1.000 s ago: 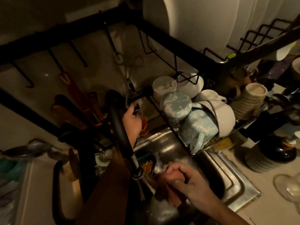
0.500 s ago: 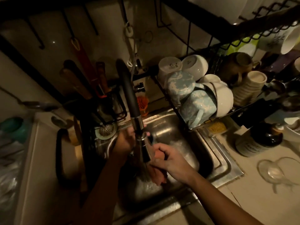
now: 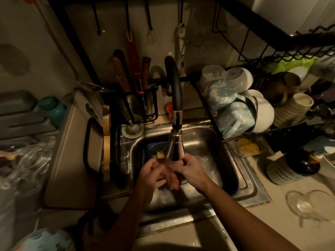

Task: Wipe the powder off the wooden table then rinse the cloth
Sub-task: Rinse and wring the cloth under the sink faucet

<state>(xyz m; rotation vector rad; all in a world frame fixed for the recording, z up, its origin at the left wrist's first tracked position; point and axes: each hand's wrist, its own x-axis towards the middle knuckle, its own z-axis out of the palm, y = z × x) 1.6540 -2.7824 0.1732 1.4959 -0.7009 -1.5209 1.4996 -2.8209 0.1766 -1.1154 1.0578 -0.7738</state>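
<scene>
Over the sink (image 3: 208, 142), under the tap's (image 3: 175, 147) running spray, the reddish cloth (image 3: 171, 179) hangs bunched — left hand (image 3: 150, 173) and right hand (image 3: 192, 169) both curled round it.

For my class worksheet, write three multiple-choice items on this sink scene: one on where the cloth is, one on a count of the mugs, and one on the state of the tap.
1. Where is the reddish wet cloth?
A. hung on a wall hook
B. on the counter by the glass
C. under the chrome spray head of the black gooseneck faucet

2. How many pale blue marbled mugs lie in the black wire dish rack?
A. one
B. two
C. four

3. What is the faucet doing?
A. spraying water
B. dry and turned off
C. swung aside over the counter

Answers:
1 C: the left hand and right hand grip it below the head, over the steel sink.
2 B: two lie side by side.
3 A: streaks of water fall onto the cloth.
</scene>
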